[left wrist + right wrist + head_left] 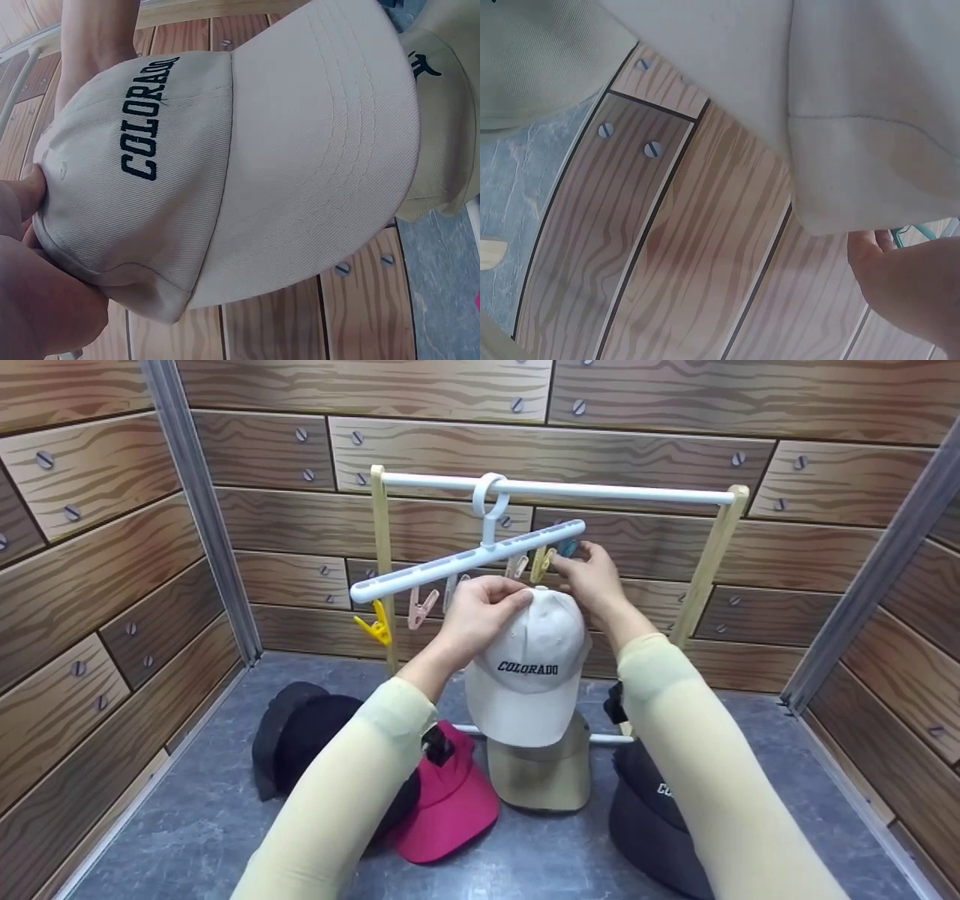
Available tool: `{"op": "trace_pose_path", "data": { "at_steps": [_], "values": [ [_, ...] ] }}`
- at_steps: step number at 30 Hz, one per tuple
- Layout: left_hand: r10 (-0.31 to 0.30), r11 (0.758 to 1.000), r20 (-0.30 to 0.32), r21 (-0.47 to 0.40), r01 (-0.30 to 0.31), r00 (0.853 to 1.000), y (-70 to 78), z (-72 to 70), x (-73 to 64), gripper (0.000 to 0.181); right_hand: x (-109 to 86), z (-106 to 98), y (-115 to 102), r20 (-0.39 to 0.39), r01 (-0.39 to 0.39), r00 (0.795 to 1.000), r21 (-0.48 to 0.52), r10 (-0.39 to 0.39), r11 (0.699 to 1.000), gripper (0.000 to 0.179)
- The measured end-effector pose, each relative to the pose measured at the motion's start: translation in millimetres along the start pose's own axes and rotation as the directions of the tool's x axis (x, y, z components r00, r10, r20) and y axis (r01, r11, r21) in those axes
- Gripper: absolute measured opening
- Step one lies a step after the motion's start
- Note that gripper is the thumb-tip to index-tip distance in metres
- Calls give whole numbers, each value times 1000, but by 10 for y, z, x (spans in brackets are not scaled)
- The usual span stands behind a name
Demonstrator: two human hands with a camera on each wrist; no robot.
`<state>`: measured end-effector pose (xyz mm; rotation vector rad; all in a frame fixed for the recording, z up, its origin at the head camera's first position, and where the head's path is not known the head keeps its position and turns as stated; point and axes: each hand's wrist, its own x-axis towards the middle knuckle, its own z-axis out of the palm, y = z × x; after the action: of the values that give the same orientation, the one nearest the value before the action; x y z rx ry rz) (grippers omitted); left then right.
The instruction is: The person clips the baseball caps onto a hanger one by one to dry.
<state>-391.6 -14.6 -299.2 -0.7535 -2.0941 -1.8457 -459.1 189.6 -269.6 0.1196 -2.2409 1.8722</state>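
My left hand (484, 611) pinches the crown of a white baseball cap (536, 660) lettered COLORADO, held with its brim down below a light-blue clip hanger (465, 562). In the left wrist view, the cap (300, 150) fills the middle, with thumb and fingers at its crown. At the hanger's right end, my right hand (596, 585) has thumb and finger around a teal clip (568, 547), partly hidden. Beside the thumb hangs a pale yellow clip (541, 566). The right wrist view shows the teal clip (915, 235) by those fingers, beyond the cap's edge.
The hanger hooks over a white rail (600, 491) on wooden posts. Its left side carries a yellow clip (377, 624) and a pink clip (421, 607). Below are a khaki cap (540, 780), a magenta cap (454, 817), black caps (300, 735) and a dark cap (649, 825).
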Motion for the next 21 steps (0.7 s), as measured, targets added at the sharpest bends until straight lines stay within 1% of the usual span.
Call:
{"op": "trace_pose_path", "data": {
  "at_steps": [7, 10, 17, 21],
  "values": [
    [-2, 1000, -5, 22, 2, 1000, -8, -8, -14, 17, -6, -18, 8, -16, 15, 1000, -2, -15, 1000, 80],
    [0, 999, -6, 32, 1, 1000, -8, -9, -15, 17, -9, -32, 21, -21, 21, 1000, -1, -21, 1000, 79],
    [-10, 1000, 0, 28, 10, 1000, -12, -5, -23, 18, -20, -62, 53, -20, 16, 1000, -47, -17, 999, 77],
    [-22, 1000, 6, 15, 22, 1000, -20, 1, -32, 18, -24, -90, 75, -18, 19, 1000, -79, -20, 997, 69]
  ]
}}
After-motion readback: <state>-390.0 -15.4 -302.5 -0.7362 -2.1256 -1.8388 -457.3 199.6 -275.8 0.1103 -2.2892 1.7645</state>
